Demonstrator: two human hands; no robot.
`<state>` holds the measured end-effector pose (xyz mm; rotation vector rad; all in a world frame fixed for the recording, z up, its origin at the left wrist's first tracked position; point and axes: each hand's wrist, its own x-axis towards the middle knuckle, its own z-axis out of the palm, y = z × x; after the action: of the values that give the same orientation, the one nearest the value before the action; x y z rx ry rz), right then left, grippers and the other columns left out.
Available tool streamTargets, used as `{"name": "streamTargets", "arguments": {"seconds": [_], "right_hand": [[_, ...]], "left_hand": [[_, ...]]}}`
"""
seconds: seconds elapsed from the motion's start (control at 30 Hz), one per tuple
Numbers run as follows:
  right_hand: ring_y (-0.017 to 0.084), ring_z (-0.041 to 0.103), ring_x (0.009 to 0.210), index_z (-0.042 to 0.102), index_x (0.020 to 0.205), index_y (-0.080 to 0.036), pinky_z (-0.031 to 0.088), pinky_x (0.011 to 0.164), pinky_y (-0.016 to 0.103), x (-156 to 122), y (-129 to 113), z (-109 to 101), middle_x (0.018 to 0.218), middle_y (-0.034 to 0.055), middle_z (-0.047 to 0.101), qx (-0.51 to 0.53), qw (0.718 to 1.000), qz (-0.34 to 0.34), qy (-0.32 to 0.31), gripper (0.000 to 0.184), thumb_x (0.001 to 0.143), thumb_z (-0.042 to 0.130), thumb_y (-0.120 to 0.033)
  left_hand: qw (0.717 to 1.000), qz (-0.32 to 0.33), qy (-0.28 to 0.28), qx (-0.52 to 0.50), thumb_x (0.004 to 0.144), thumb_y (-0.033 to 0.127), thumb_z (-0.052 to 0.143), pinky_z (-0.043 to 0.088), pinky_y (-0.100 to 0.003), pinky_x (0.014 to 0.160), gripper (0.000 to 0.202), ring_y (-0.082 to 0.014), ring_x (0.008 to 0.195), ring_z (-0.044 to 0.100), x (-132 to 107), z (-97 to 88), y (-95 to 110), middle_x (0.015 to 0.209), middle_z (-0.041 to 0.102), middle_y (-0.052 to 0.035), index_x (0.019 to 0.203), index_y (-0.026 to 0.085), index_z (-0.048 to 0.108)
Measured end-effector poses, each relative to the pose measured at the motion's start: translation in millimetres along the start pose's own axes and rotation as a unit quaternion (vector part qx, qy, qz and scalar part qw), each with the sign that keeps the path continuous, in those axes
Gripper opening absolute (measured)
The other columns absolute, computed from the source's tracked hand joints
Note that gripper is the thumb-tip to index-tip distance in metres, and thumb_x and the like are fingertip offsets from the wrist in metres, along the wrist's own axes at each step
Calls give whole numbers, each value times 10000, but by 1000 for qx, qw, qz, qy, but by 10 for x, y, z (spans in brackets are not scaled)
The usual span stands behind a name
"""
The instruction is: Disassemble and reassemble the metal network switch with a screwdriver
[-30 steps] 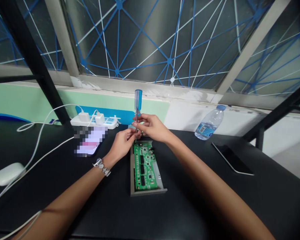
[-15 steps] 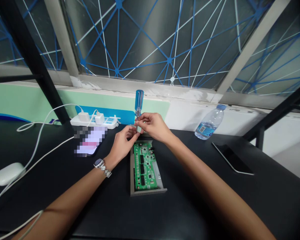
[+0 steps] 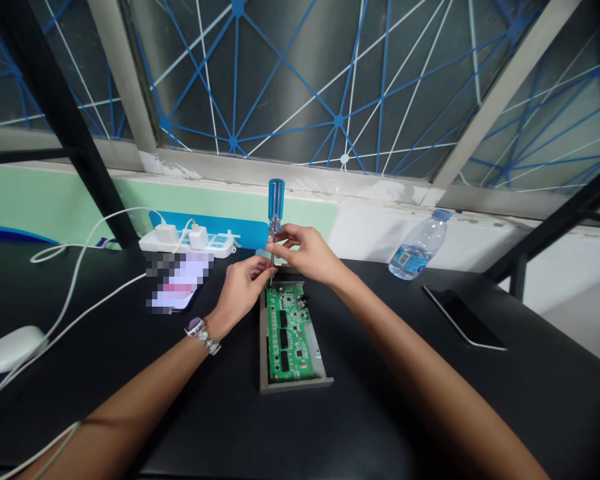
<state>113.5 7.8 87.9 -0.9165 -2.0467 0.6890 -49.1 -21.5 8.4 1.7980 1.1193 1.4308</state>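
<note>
A screwdriver [image 3: 276, 200] with a clear blue handle stands nearly upright, its tip down at the far left corner of a green circuit board [image 3: 293, 333]. The board lies in a grey metal housing [image 3: 300, 385] on the black desk. My right hand [image 3: 307, 252] has thumb and fingers closed around the upper shaft, just under the handle. Lower down, my left hand [image 3: 243, 287] pinches at the shaft near the tip. Whether a screw sits at the tip is too small to tell.
Left of the hands lie a phone with a lit screen [image 3: 185, 283] and a white power strip [image 3: 220, 245] with chargers. White cables run to a white adapter [image 3: 15, 349]. At right are a water bottle [image 3: 413, 250] and a dark phone [image 3: 463, 317]. Behind are a wall and windows.
The screwdriver has shifted slightly left and stands a little straighter. Both hands moved slightly left with it, and the left fingers opened a bit, showing more of the shaft.
</note>
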Motion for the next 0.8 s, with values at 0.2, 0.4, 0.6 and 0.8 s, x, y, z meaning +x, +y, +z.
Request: {"name": "streamTargets", "arguments": {"seconds": [0.2, 0.4, 0.6, 0.8], "right_hand": [[150, 642, 688, 684, 819, -144, 500, 644, 277, 6, -7, -21, 803, 50, 709, 44, 999, 7, -26, 114, 812, 633, -246], [158, 653, 674, 658, 769, -151, 490, 637, 272, -2, 18, 21, 738, 46, 705, -8, 1000, -3, 23, 144, 793, 674, -292], [157, 658, 687, 691, 875, -137, 513, 656, 283, 15, 22, -25, 861, 68, 722, 47, 998, -9, -29, 179, 833, 633, -301], [143, 611, 637, 691, 776, -144, 456, 596, 262, -6, 14, 37, 718, 35, 687, -1, 999, -4, 40, 168, 814, 656, -304]], "left_hand": [[1000, -10, -28, 2, 881, 306, 604, 539, -296, 760, 177, -216, 835, 713, 16, -46, 54, 891, 745, -67, 910, 154, 690], [998, 6, -70, 7, 926, 277, 531, 530, -308, 822, 200, -213, 905, 706, 29, -64, 17, 952, 744, -72, 938, 158, 691], [997, 11, -76, -5, 922, 270, 531, 540, -310, 816, 203, -217, 912, 708, 47, -58, -4, 961, 745, -74, 961, 165, 699], [998, -6, -57, -19, 875, 297, 609, 556, -320, 831, 196, -220, 907, 717, 25, -43, 34, 991, 747, -75, 1000, 166, 685]]}}
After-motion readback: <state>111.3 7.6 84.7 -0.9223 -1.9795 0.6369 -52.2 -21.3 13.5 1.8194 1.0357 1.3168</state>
